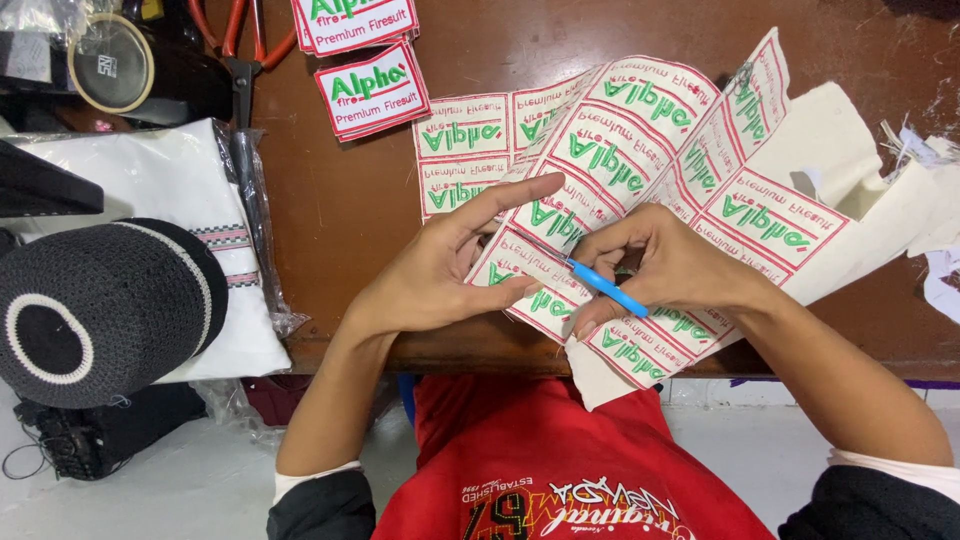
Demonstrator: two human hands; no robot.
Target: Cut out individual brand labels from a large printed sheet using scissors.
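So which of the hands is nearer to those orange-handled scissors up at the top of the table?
The left. The left hand rests on the sheet of embroidered patches, below and to the right of the scissors. The right hand, holding a blue tool, is farther right.

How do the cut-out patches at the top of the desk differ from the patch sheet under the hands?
The cut-out patches are separate single pieces lying flat, apart from both hands; the patch sheet holds many patches joined on white cloth. The sheet is bent and overhangs the desk edge, pinned by the left hand while the right hand holds a blue tool to it. Both show green lettering in red borders.
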